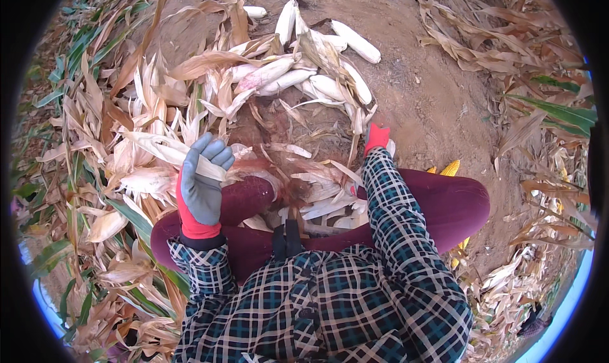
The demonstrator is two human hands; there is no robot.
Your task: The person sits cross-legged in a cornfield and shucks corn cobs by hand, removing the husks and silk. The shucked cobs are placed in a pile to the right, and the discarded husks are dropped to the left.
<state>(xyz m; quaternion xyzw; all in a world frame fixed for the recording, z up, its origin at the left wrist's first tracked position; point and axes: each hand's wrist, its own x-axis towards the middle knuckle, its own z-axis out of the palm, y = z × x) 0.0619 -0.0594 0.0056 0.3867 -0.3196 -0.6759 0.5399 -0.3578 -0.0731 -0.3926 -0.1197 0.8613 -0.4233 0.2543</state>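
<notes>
My left hand [204, 185], in a grey-palmed glove with a red cuff, is raised palm up above my left knee. A pale dry corn husk [163, 150] lies across its palm, under loosely curled fingers. Ahead of my right knee, my right hand [377, 138] shows only the red back of its glove; its fingers are hidden. A small pale piece [391, 148] shows beside that hand, too little of it to name. Just beyond is a heap of husked and half-husked white corn ears [285, 82], with one bare ear [356, 42] at its far right.
Loose husks [327, 191] lie between my crossed legs [444, 207]. Dry leaves and stalks bank up on the left [95, 147] and right [520, 39]. Yellow corn [450, 168] shows beside my right knee, on bare brown soil [431, 90].
</notes>
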